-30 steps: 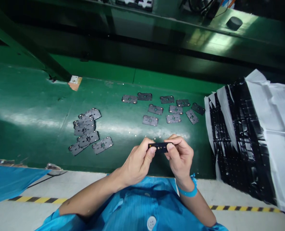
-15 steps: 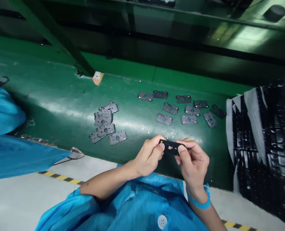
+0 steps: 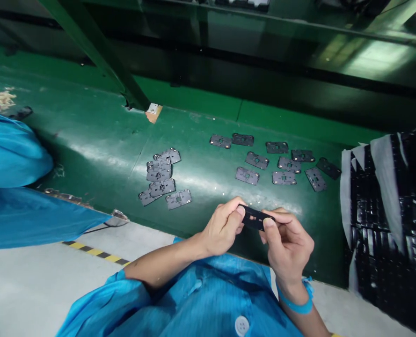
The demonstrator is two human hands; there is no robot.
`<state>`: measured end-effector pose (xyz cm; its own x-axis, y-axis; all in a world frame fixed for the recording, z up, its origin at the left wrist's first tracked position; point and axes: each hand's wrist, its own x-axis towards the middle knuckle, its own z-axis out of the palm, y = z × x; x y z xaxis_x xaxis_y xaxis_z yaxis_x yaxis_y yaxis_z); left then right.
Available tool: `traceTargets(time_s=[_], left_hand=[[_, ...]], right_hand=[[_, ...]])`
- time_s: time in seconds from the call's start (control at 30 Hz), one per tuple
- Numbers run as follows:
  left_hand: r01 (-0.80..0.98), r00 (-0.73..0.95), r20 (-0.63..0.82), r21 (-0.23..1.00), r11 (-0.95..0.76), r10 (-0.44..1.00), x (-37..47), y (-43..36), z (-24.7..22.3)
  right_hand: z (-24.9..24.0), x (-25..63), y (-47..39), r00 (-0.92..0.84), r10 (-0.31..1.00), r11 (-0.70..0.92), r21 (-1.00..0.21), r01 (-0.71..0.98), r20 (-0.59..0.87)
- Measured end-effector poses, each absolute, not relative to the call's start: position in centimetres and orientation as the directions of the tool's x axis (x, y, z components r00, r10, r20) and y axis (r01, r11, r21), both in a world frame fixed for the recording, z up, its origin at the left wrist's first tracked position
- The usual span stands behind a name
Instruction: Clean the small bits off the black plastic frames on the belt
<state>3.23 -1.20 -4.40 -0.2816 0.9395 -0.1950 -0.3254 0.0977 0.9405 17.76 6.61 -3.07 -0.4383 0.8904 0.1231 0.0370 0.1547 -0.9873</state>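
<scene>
Between my two hands is a flat black rectangular plastic part (image 3: 254, 219) with small cut-outs in its middle. My left hand (image 3: 225, 227) pinches its left end, thumb on top. At the other end my right hand (image 3: 288, 238) grips it, the thumb pressing on its upper face. The part is held above the near edge of the green bench (image 3: 200, 173). Similar dark plates lie beyond my hands: a loose spread on the right, with one plate (image 3: 247, 175) nearest, and an overlapping cluster on the left with another plate (image 3: 178, 199) beside it.
A black crate-like stack with pale strips (image 3: 372, 196) stands at the right. A green post (image 3: 102, 56) rises from the bench at the back left. At far left is another person's blue sleeve (image 3: 11, 154). The bench edge is chipped there.
The whole view has shifted, so bench and plates appear slightly farther right. Both hands still hold the black part, whose right end now tilts a little lower.
</scene>
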Motion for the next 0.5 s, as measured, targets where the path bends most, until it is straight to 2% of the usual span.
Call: traceTargets(time_s=[0.13,0.2,0.27,0.4,0.5], left_hand=[[-0.514,-0.266,-0.343,0.841,0.168,0.901,3.3,-0.6,-3.9],[-0.581,-0.265,-0.407,0.791,0.192,0.874,3.3,-0.3,-3.4],[-0.619,-0.273,-0.442,0.761,0.196,0.855,3.4,-0.3,-3.0],[-0.629,-0.245,-0.402,0.758,0.170,0.882,3.5,-1.1,-2.4],[-0.611,-0.219,-0.360,0.776,0.160,0.907,3.4,-1.8,-2.1]], right_hand=[[-3.6,18.2,6.3,-0.485,0.796,0.455,-0.886,0.084,0.363],[-3.6,18.2,6.2,-0.504,0.761,0.517,-0.852,0.089,0.409],[-3.3,18.1,6.3,-0.517,0.797,0.414,-0.906,0.092,0.312],[-2.3,17.8,6.7,-0.507,0.862,0.040,-0.997,0.073,-0.003],[-2.0,17.6,6.9,-0.503,0.860,-0.077,-0.996,0.048,-0.091]])
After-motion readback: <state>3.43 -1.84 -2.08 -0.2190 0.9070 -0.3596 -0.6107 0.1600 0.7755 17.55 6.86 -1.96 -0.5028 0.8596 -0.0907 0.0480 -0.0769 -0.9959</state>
